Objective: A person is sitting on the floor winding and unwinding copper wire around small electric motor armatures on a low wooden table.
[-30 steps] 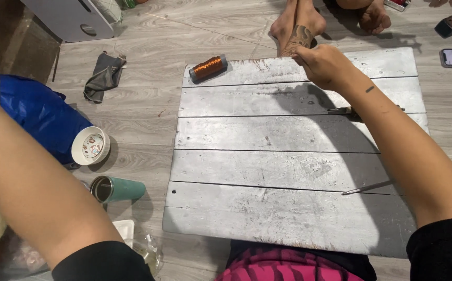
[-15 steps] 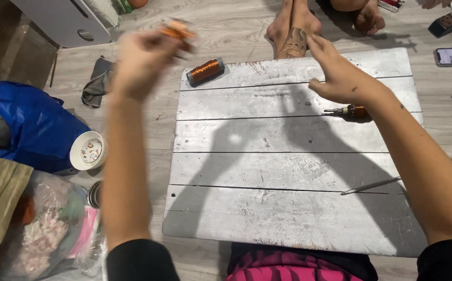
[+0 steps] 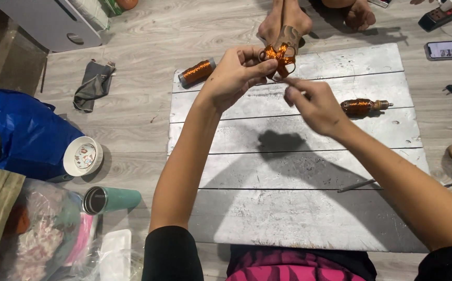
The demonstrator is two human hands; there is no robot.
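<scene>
Copper wire, bent into a small tangle of bright loops, sits pinched between the thumb and fingers of the left hand, which holds it up above the far edge of the grey plank board. The right hand hovers just beside and below the tangle, its fingertips drawn together near a loose strand; whether they actually grip that strand cannot be told.

On the board, a copper-wound spool lies at the far left corner, and a wound armature with a metal shaft lies to the right, just past the right hand. A thin metal rod rests near the board's right edge, under the right forearm. Bare feet of another person stand at the board's far edge, directly behind the raised wire (so the loops partly overlap them in the view).

To the left, on the wooden floor, a grey cloth lies crumpled, and a blue bag bulges beside a white paper cup lying with its mouth turned up toward the camera. A teal tumbler lies on its side; its inside looks dark and cannot be made out. A clear plastic bag holds pinkish and orange things. A phone lies at the far right.
</scene>
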